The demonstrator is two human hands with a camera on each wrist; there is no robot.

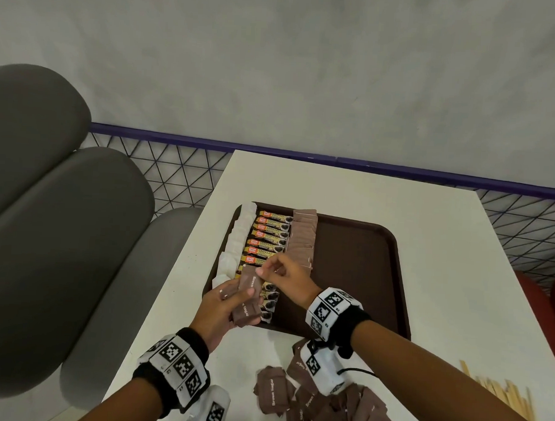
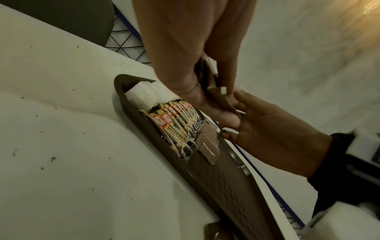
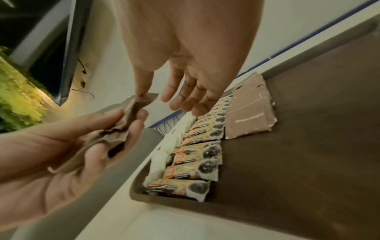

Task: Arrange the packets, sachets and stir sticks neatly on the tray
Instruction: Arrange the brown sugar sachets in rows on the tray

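Note:
My left hand grips a small stack of brown sugar packets over the near left corner of the brown tray. My right hand has its thumb tip on the top end of the stack, while its other fingers hang loose and apart from it. On the tray lie three columns: white sachets, coffee granule sticks and brown sugar packets. More brown sugar packets lie loose on the table near me. Wooden stir sticks lie at the near right.
The white table ends at a blue-railed wire fence behind. A grey cushioned seat stands to the left. The right half of the tray is bare.

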